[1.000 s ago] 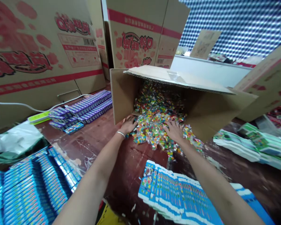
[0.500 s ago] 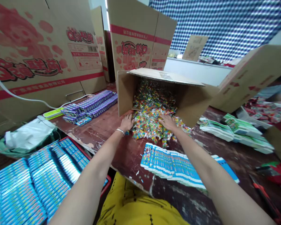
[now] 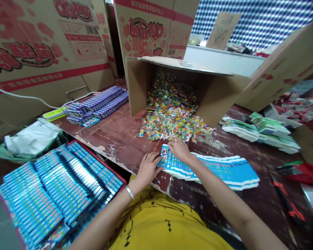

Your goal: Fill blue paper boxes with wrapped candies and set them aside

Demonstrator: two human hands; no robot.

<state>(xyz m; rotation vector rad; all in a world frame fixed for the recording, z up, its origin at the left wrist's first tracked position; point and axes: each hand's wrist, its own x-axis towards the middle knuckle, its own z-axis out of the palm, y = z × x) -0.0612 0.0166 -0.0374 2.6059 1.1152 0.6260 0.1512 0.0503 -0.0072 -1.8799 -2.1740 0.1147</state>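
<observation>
My left hand (image 3: 148, 168) is at the left end of an overlapping row of flat blue cartons (image 3: 232, 170), its thumb and fingers closed on the edge of the end carton. My right hand (image 3: 179, 150) bends over the top of that same end carton, fingers curled on it; its fingertips are partly hidden. Just beyond the hands, a heap of small wrapped candies (image 3: 169, 123) in bright colours spills from a cardboard box (image 3: 219, 97) lying on its side.
At lower left, a red-rimmed tray (image 3: 122, 177) holds rows of filled blue boxes (image 3: 47, 194). Purple boxes (image 3: 106, 100) are stacked at back left. Green-white cartons (image 3: 271, 126) and a red-black cutter (image 3: 289, 201) lie on the right. Big cartons (image 3: 28, 45) stand behind.
Both hands have drawn back from the candy heap to the left end of the blue carton row. The candies now lie in a flatter, rounder heap. The view has tilted down.
</observation>
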